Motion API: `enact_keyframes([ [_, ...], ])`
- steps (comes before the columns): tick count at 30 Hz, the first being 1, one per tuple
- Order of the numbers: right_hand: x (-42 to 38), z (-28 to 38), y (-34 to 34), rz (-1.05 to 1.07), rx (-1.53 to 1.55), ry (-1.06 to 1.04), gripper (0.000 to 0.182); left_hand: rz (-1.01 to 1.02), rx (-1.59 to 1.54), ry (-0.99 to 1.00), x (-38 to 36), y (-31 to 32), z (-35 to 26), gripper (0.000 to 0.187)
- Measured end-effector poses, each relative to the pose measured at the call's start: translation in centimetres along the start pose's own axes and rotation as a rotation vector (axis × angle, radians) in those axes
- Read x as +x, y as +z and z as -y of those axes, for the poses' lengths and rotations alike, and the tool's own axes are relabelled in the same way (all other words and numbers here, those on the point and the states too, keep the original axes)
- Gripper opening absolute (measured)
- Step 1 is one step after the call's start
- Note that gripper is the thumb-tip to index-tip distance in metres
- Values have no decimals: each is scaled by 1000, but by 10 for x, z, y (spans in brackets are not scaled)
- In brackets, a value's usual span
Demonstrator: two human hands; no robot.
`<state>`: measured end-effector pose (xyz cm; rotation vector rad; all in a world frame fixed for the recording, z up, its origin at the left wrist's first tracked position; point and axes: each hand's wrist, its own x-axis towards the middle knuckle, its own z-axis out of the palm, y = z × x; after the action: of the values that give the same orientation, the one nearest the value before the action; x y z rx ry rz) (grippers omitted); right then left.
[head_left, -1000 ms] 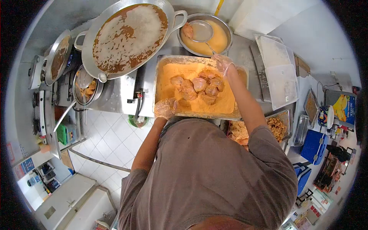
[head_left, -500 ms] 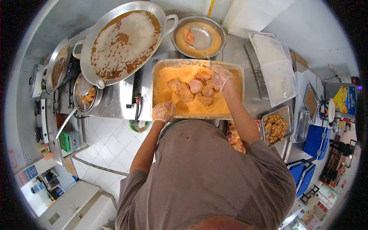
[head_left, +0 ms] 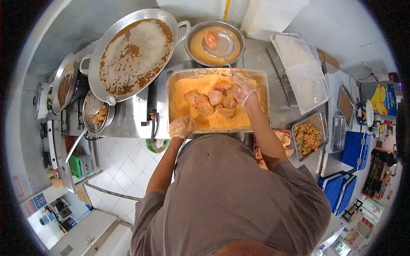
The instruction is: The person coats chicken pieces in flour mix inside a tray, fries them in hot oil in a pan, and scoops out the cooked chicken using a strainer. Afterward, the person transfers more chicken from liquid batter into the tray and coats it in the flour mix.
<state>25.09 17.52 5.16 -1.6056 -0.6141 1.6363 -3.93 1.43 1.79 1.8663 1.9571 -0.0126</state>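
My right hand, in a clear plastic glove, grips the thin handle of a round metal strainer over the right part of the tray. The strainer sits in a steel bowl of yellowish liquid, with one raw chicken piece in it. Below the bowl is a rectangular metal tray of orange breading flour. Several coated chicken pieces lie heaped in its middle. My left hand, gloved and caked with flour, is closed at the tray's near left rim.
A large two-handled pan of foaming oil stands at left. Beside it, a long-handled strainer holds fried pieces. At right are a tray of fried chicken, clear plastic lids and blue coolers. Raw chicken shows under my right arm.
The whole view has shifted slightly, with the pan and bowl lower and further left in it. Both hands keep nearly the same places at the tray, and the strainer stays in the bowl.
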Motion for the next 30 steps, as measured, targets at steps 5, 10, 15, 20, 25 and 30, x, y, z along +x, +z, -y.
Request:
enact_keyframes([
  [5,4,-7,-5,20,40,10,21,-6,-39,-1,2,-6,-4,44],
  [10,3,-33,-14,5,106,-12,22,-65,-8,42,2,8,4,41],
  [15,-51,-79,-65,-11,-822,-542,38,-53,8,24,-1,1,1,41],
  [20,-105,-88,-78,-150,-989,-401,57,2,-14,-2,1,-5,-3,45],
  [25,-64,-39,-46,-150,-750,-587,46,-26,-28,30,1,-5,-3,44],
  [30,34,48,-25,-317,-1368,-299,46,3,8,3,2,1,-1,44],
])
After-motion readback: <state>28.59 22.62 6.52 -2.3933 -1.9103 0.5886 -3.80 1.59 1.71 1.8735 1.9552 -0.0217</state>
